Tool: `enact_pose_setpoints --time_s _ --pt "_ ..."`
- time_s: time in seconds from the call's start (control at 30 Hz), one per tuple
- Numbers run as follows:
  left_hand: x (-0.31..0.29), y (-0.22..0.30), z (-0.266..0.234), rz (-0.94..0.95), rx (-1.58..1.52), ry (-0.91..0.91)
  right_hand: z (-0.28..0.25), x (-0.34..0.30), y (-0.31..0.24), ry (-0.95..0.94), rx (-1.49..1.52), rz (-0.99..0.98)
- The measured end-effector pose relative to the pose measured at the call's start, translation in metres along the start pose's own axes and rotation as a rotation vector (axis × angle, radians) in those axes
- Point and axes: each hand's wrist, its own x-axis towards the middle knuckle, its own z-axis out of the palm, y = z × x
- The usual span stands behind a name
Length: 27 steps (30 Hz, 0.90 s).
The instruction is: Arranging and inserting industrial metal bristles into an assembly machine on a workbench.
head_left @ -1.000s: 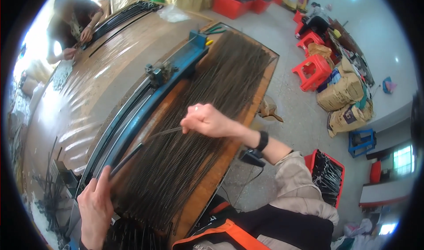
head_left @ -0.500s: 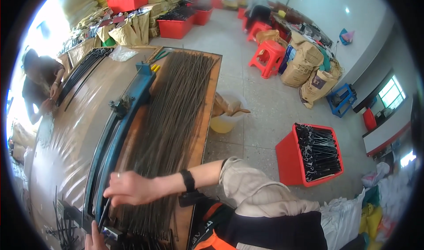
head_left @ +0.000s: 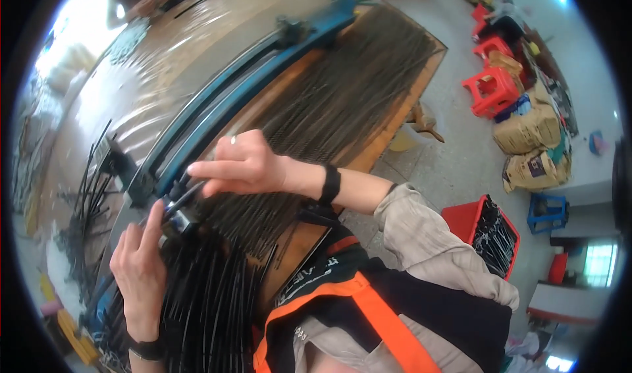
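Observation:
A thin dark rod [head_left: 187,194] slants across the near end of a long blue metal frame [head_left: 227,106] on the table. My right hand [head_left: 243,163] pinches its upper part between thumb and index finger. My left hand [head_left: 139,258] is at the rod's lower end, its index finger stretched along it and the other fingers curled; its thumb is hard to see. Just below the rod sits a small shiny metal block [head_left: 182,220]. Many thin dark rods [head_left: 329,103] lie bundled right of the frame, and black ones [head_left: 204,300] lie by my left forearm.
More black rods [head_left: 85,202] stick up left of the frame. A co-worker's hand [head_left: 148,5] shows at the table's far left. On the floor to the right are a red bin [head_left: 461,220] of dark rods, red stools [head_left: 490,91], sacks [head_left: 530,133] and a pale bucket [head_left: 409,139].
My view has turned and dropped toward the near end of the frame. My left hand has come further into view, and both hands remain at the rod. My right index finger is now straighter.

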Motion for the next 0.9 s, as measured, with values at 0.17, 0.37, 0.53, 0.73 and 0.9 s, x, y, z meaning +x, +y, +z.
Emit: enact_pose_setpoints --time_s 0.17,0.37,0.53,0.73,0.9 --pt "-0.027 -0.050 -0.017 -0.050 0.117 0.372 -0.017 -0.022 0.043 -0.033 -0.173 0.155" --pt "-0.051 -0.106 -0.054 -0.195 0.158 0.475 0.024 -0.005 0.040 -0.272 0.112 0.565" --pt "-0.061 -0.089 -0.055 -0.310 -0.042 0.526 0.106 0.079 0.013 -0.453 0.494 0.613" --pt "-0.130 -0.108 -0.046 -0.375 0.036 0.498 0.172 0.112 -0.005 -0.417 0.654 0.177" --pt "-0.156 -0.116 -0.035 -0.485 0.020 0.434 0.186 0.119 -0.010 -0.460 0.557 0.128"
